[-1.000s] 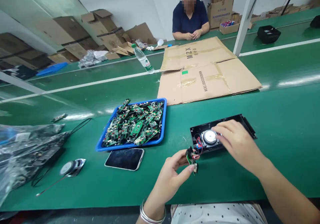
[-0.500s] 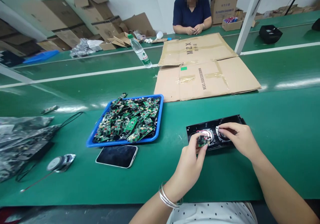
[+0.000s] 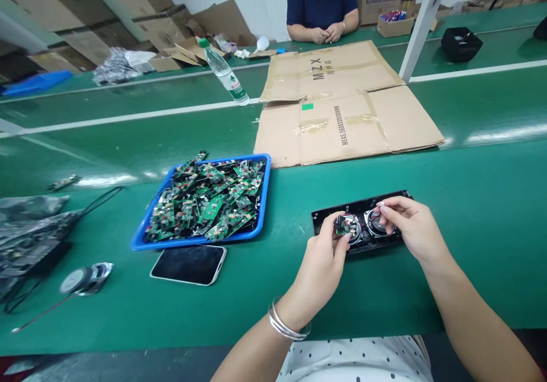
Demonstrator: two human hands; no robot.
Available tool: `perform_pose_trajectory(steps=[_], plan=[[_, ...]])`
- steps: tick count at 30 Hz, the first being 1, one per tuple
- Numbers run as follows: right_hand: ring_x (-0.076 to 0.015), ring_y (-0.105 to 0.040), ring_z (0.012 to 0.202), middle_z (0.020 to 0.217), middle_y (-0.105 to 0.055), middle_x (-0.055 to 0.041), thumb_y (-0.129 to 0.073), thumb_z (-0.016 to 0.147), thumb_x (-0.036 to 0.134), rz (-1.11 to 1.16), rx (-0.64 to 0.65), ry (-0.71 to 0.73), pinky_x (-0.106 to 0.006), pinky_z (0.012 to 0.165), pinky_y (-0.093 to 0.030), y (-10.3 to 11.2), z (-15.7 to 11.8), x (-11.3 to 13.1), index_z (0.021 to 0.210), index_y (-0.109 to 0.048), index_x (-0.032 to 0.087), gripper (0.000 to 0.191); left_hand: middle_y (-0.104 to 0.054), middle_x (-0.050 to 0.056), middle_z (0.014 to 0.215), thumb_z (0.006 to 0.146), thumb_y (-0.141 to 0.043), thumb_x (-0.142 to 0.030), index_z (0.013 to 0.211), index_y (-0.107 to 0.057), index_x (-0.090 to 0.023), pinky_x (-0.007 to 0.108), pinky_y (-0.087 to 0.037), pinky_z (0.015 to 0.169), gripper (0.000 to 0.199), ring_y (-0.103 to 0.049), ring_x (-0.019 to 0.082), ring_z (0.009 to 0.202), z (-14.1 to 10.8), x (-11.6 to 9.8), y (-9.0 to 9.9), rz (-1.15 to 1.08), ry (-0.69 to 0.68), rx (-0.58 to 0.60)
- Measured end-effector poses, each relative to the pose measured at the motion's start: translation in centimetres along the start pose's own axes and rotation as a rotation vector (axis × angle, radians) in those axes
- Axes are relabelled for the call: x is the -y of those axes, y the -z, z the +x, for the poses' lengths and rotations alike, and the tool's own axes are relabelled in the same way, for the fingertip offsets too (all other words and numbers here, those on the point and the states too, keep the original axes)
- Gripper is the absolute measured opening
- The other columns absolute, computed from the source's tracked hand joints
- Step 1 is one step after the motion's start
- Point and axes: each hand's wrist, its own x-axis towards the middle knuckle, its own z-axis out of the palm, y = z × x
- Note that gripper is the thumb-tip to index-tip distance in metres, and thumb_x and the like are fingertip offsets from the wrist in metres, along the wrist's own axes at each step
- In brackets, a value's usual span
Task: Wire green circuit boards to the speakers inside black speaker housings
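A black speaker housing (image 3: 363,246) lies on the green table with two round speakers set in it. My left hand (image 3: 322,259) pinches a small green circuit board (image 3: 343,226) over the left speaker, which it partly covers. Above the right speaker (image 3: 376,224), my right hand (image 3: 412,222) is closed on a small white wire connector (image 3: 380,204) between thumb and forefinger. A thin dark red wire runs down from that connector toward the speaker.
To the left, a blue tray (image 3: 265,200) is heaped with circuit boards; a phone (image 3: 188,265) and a loose speaker (image 3: 81,279) lie nearby. Flattened cardboard (image 3: 350,126) and a water bottle (image 3: 226,74) are farther back. Across the table sits a person (image 3: 322,6) with hands together.
My right hand has lifted slightly off the right speaker, with the white connector now visible in its fingers. My left hand still holds the circuit board, now tilted differently. The view has shifted slightly.
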Motion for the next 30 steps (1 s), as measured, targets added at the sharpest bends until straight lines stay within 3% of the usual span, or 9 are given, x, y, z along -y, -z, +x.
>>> perform_pose_trajectory(steps=[3, 6, 9, 16, 25, 30], plan=[[-0.014, -0.055, 0.056, 0.072, -0.064, -0.0048, -0.069, 0.077, 0.041, -0.191, 0.078, 0.063, -0.025, 0.047, -0.045, -0.1, -0.4, 0.3, 0.082, -0.069, 0.017, 0.025, -0.066, 0.005, 0.083, 0.089, -0.048, -0.024, 0.123, -0.048, -0.022, 0.034, -0.057, 0.071, 0.034, -0.066, 0.021, 0.073, 0.0, 0.0, 0.1, -0.014, 0.002, -0.015], [-0.0171, -0.059, 0.073, 0.087, -0.065, -0.0054, -0.06, 0.085, 0.034, -0.43, 0.215, 0.234, -0.027, 0.057, -0.047, -0.5, -0.8, 0.5, 0.083, -0.071, 0.02, 0.018, -0.067, 0.005, 0.089, 0.089, -0.049, -0.024, 0.123, -0.048, -0.023, 0.035, -0.057, 0.074, 0.035, -0.067, 0.021, 0.077, 0.1, 0.1, 0.2, -0.034, -0.002, -0.019], [-0.017, -0.059, 0.076, 0.085, -0.064, -0.0044, -0.056, 0.089, 0.028, -0.587, 0.281, 0.388, -0.028, 0.062, -0.047, -1.0, -1.2, 0.5, 0.084, -0.07, 0.02, 0.017, -0.068, 0.005, 0.095, 0.089, -0.048, -0.024, 0.124, -0.047, -0.024, 0.035, -0.057, 0.075, 0.035, -0.067, 0.02, 0.078, 0.2, 0.1, 0.2, -0.054, 0.002, -0.016], [-0.0146, -0.055, 0.066, 0.072, -0.06, -0.0022, -0.056, 0.089, 0.023, -0.688, 0.308, 0.529, -0.027, 0.059, -0.043, -1.5, -1.2, 0.0, 0.077, -0.065, 0.017, 0.016, -0.069, 0.005, 0.094, 0.088, -0.048, -0.021, 0.121, -0.049, -0.023, 0.033, -0.058, 0.076, 0.033, -0.068, 0.02, 0.08, 0.3, 0.1, -0.2, -0.048, -0.045, -0.012], [-0.0176, -0.053, 0.075, 0.08, -0.06, -0.0063, -0.047, 0.094, 0.02, -0.871, 0.354, 0.713, -0.03, 0.066, -0.043, -1.6, -1.3, -0.4, 0.085, -0.064, 0.015, 0.019, -0.07, 0.005, 0.088, 0.088, -0.048, -0.019, 0.124, -0.052, -0.022, 0.034, -0.059, 0.07, 0.037, -0.068, 0.021, 0.075, 0.4, 0.2, -0.3, 0.07, -0.09, -0.018], [-0.0165, -0.051, 0.067, 0.071, -0.058, -0.0056, -0.043, 0.096, 0.019, -0.985, 0.265, 0.818, -0.028, 0.058, -0.039, -2.0, -1.6, -0.5, 0.08, -0.062, 0.015, 0.026, -0.068, 0.007, 0.104, 0.089, -0.043, -0.017, 0.125, -0.052, -0.022, 0.034, -0.058, 0.075, 0.037, -0.068, 0.023, 0.087, 0.4, 0.2, -0.6, 0.174, -0.154, -0.018]])
